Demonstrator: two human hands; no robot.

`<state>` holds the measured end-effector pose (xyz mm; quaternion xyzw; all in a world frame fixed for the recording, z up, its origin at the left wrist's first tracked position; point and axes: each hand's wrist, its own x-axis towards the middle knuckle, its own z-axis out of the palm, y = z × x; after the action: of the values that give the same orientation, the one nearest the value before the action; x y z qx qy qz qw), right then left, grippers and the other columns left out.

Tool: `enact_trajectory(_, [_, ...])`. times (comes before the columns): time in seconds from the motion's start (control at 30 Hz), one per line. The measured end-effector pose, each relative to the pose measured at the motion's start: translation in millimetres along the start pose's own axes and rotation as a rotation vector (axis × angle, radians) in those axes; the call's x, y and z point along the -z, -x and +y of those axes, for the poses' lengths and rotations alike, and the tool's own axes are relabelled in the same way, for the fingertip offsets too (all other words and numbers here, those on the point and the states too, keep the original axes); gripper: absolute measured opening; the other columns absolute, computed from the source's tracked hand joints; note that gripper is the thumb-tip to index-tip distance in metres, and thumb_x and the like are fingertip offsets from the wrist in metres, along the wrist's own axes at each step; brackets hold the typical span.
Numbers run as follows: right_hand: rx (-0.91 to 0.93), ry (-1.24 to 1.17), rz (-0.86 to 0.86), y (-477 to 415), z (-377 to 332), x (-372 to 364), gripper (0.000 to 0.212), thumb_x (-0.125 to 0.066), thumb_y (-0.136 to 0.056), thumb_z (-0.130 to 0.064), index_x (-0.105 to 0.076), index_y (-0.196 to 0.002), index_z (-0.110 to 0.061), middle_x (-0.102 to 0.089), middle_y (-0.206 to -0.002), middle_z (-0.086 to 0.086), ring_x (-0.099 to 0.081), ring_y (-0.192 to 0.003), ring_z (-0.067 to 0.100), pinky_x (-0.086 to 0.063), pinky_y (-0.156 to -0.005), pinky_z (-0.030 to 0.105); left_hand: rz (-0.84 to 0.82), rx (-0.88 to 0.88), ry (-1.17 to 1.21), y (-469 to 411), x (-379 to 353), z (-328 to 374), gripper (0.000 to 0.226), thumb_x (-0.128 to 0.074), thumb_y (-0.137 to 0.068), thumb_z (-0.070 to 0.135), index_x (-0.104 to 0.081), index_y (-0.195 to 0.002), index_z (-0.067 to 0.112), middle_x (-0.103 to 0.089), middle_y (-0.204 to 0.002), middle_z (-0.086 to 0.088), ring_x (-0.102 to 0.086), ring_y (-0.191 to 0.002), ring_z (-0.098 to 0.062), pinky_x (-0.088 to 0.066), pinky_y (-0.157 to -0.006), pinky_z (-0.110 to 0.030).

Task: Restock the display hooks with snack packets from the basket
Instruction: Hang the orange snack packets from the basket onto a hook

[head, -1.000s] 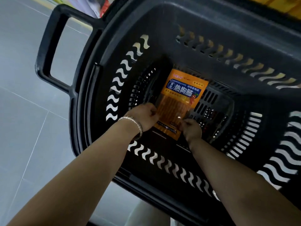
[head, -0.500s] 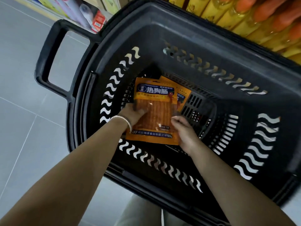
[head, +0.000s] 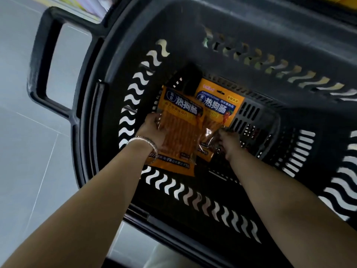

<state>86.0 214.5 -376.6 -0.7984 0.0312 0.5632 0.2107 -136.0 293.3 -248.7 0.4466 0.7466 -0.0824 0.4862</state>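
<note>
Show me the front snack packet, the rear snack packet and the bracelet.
front packet (head: 179, 131): head view, on its clear window over the sticks.
rear packet (head: 217, 105): head view, on its blue title band.
bracelet (head: 142, 139): head view, on the band across the left wrist.

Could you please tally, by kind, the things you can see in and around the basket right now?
Orange snack packets: 2 (front packet gripped by the left hand, rear packet pinched by the right hand)
Black basket: 1
Bracelet: 1
Total: 4
</note>
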Motion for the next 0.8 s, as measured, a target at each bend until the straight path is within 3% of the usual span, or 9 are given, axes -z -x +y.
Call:
enact_trajectory(0.13, [0.044, 0.028, 0.028, 0.6, 5.8, -3.8, 0.008, -0.060, -0.091, -0.024, -0.059, -0.085, -0.018, -0.063, -0.096, 0.010, -0.058, -0.078, 0.021, -0.050, -0.074, 0.033, -0.008, 0.008, 0.014, 6.0, -2.0, -1.9, 0.058, -0.055, -0.089, 0.029, -0.029, -0.141, 0.029, -0.052, -0.102, 0.003, -0.059, -0.089, -0.021, -0.051, -0.085, -0.037])
enact_trajectory(0.2, [0.079, 0.037, 0.058, 8.9, 5.5, -0.3, 0.018, -0.057, -0.092, -0.020, -0.055, -0.074, -0.022, -0.062, -0.087, 0.008, -0.056, -0.073, 0.020, -0.046, -0.066, 0.028, -0.008, 0.011, 0.013, 8.4, -1.9, -1.6, 0.057, -0.055, -0.090, 0.030, -0.029, -0.141, 0.028, -0.051, -0.102, 0.003, -0.056, -0.083, -0.017, -0.049, -0.080, -0.033])
enact_trajectory(0.27, [0.112, 0.036, 0.047, 19.1, 5.8, 6.5, 0.014, -0.053, -0.092, -0.016, -0.057, -0.079, -0.020, -0.063, -0.086, 0.008, -0.059, -0.080, 0.024, -0.046, -0.070, 0.032, -0.014, 0.005, -0.002, 10.6, -1.0, 1.6, 0.057, -0.054, -0.091, 0.031, -0.029, -0.141, 0.026, -0.054, -0.107, 0.000, -0.054, -0.081, -0.016, -0.047, -0.076, -0.031])
enact_trajectory(0.4, [0.159, -0.102, 0.082, 46.6, 6.3, 29.2, 0.013, -0.063, -0.082, -0.008, -0.057, -0.089, -0.018, -0.065, -0.092, 0.011, -0.062, -0.075, 0.022, -0.051, -0.068, 0.034, -0.045, 0.020, -0.034, 17.5, 3.7, 22.1, 0.058, -0.051, -0.093, 0.031, -0.024, -0.143, 0.020, -0.052, -0.127, -0.012, -0.056, -0.107, -0.030, -0.048, -0.092, -0.041])
enact_trajectory(0.5, [0.247, -0.196, 0.166, 72.0, -4.7, 45.7, 0.033, -0.066, -0.077, -0.017, -0.064, -0.110, -0.016, -0.064, -0.093, 0.000, -0.060, -0.075, 0.014, -0.048, -0.062, 0.016, -0.062, 0.015, -0.085, 32.3, 8.6, 44.7, 0.057, -0.045, -0.095, 0.032, -0.020, -0.144, 0.017, -0.050, -0.131, -0.014, -0.051, -0.116, -0.033, -0.042, -0.099, -0.041])
enact_trajectory(0.57, [0.369, -0.210, 0.274, 91.0, -18.8, 58.1, 0.023, -0.060, -0.083, -0.010, -0.064, -0.105, -0.017, -0.062, -0.084, -0.005, -0.056, -0.071, 0.008, -0.040, -0.051, 0.007, -0.055, 0.001, -0.086, 48.2, 10.6, 58.6, 0.055, -0.039, -0.096, 0.030, -0.019, -0.145, 0.013, -0.046, -0.135, -0.016, -0.047, -0.121, -0.035, -0.038, -0.103, -0.043])
enact_trajectory(0.6, [0.418, -0.225, 0.320, 101.2, -26.6, 65.1, 0.021, -0.057, -0.086, -0.007, -0.063, -0.102, -0.018, -0.061, -0.082, -0.007, -0.056, -0.073, 0.011, -0.040, -0.052, 0.010, -0.031, -0.010, -0.089, 57.8, 11.8, 64.7, 0.054, -0.037, -0.097, 0.029, -0.020, -0.145, 0.011, -0.045, -0.137, -0.017, -0.045, -0.123, -0.036, -0.036, -0.105, -0.043])
enact_trajectory(0.7, [0.480, -0.270, 0.367, 140.0, -51.5, 88.6, 0.025, -0.051, -0.087, -0.011, -0.060, -0.110, -0.014, -0.061, -0.094, -0.001, -0.056, -0.089, 0.020, -0.037, -0.070, 0.023, 0.100, -0.076, -0.003, 92.6, 16.1, 79.4, 0.045, -0.033, -0.097, 0.032, -0.033, -0.136, 0.009, -0.053, -0.125, -0.016, -0.053, -0.110, -0.035, -0.041, -0.094, -0.039])
enact_trajectory(0.8, [0.533, -0.203, 0.297, 178.7, -66.5, 115.5, 0.036, -0.046, -0.075, -0.040, -0.054, -0.103, -0.019, -0.060, -0.091, -0.001, -0.057, -0.090, 0.024, -0.036, -0.075, 0.029, 0.141, -0.191, 0.154, 129.0, 18.7, 90.2, 0.040, -0.037, -0.096, 0.040, -0.041, -0.123, 0.012, -0.058, -0.102, -0.005, -0.054, -0.078, -0.017, -0.041, -0.074, -0.034])
